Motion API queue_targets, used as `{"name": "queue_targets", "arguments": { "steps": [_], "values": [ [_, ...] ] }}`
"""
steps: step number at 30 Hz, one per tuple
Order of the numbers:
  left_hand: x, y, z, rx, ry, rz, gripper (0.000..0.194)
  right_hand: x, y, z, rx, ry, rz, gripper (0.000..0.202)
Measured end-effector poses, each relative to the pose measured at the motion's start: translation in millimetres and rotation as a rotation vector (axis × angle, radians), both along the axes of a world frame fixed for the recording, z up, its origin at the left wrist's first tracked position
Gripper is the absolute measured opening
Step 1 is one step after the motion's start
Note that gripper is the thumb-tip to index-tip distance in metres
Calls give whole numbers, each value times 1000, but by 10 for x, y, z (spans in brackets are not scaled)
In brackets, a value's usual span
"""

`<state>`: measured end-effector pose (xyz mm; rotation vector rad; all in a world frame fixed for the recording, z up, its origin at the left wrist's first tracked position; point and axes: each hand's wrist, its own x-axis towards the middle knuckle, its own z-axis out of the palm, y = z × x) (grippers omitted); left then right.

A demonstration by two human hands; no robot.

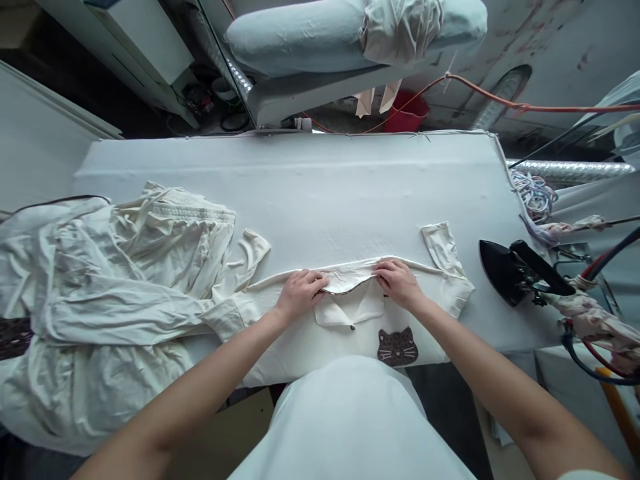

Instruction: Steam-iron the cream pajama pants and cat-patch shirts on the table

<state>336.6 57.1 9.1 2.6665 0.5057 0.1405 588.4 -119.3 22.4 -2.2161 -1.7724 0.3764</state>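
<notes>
A cream garment (pixel 295 347) lies across the near edge of the white padded board, with a dark cat-face patch (pixel 397 347) on its lower right. My left hand (pixel 304 291) pinches the garment's upper edge at the left end of a dark-trimmed neckline. At the right end of that neckline, my right hand (pixel 397 280) has its fingers closed on the same edge. Between the hands hangs a pointed collar flap (pixel 350 310) with a small dark button at its tip. A short sleeve or strap sticks up at each side.
Crumpled cream garments (pixel 125 287) are heaped at the left. A black iron (pixel 515 273) with cables rests on the board's right side. Beyond the far edge stand a padded pressing arm (pixel 310 37) and a red bucket (pixel 407 110); an orange cord runs at upper right.
</notes>
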Motion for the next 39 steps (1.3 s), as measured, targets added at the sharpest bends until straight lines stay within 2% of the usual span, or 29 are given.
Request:
{"name": "queue_targets", "arguments": {
  "steps": [3, 6, 8, 10, 12, 14, 15, 17, 19, 22, 24, 25, 26, 28, 30, 32, 34, 37, 39],
  "values": [
    [-8, 160, -74, -65, -52, -17, 25, 161, 215, 52, -140, 112, -85, 33],
    [67, 316, 0, -76, 122, 95, 33, 167, 400, 155, -286, 66, -243, 36],
    [222, 345, 117, -34, 310, 208, 33, 38, 480, 214, -218, -83, -311, 26],
    [426, 271, 243, 14, 405, 272, 25, -183, 505, 218, -78, -200, -275, 21],
    [602, 104, 329, 29, 396, 238, 19, -431, 468, 128, 34, -210, -159, 32],
    [682, -82, 336, 39, 356, 195, 24, -618, 383, -53, 121, -196, -71, 41],
    [674, -151, 304, 49, 336, 197, 26, -665, 337, -160, 164, -204, -73, 44],
    [565, -195, 191, 83, 273, 259, 30, -652, 269, -345, 234, -224, -167, 48],
    [383, -93, 65, 80, 188, 294, 32, -510, 267, -425, 258, -203, -284, 48],
    [181, 259, -7, -38, 70, 207, 30, -148, 395, -289, 135, -85, -383, 40],
    [205, 521, 47, -167, 83, 199, 26, 78, 522, -78, -35, -8, -407, 32],
    [267, 631, 94, -238, 131, 220, 30, 143, 588, 40, -89, 2, -421, 30],
    [349, 717, 146, -309, 194, 243, 36, 159, 655, 152, -106, -4, -430, 30],
    [516, 805, 236, -415, 295, 262, 43, 20, 809, 316, -64, 2, -421, 29],
    [576, 805, 273, -430, 284, 278, 45, -302, 1013, 347, -103, 200, -323, 27],
    [443, 784, 241, -346, 228, 320, 45, -679, 1262, 240, -244, 527, -241, 26],
    [132, 818, 164, -191, 233, 336, 43, -983, 1507, 74, -302, 722, -268, 29],
    [-355, 995, 96, 25, 230, 270, 40, -1199, 1699, -84, -210, 701, -396, 39],
    [-417, 1076, 139, 67, 108, 241, 42, -1217, 1630, -72, -159, 705, -419, 47]
  ]
}}
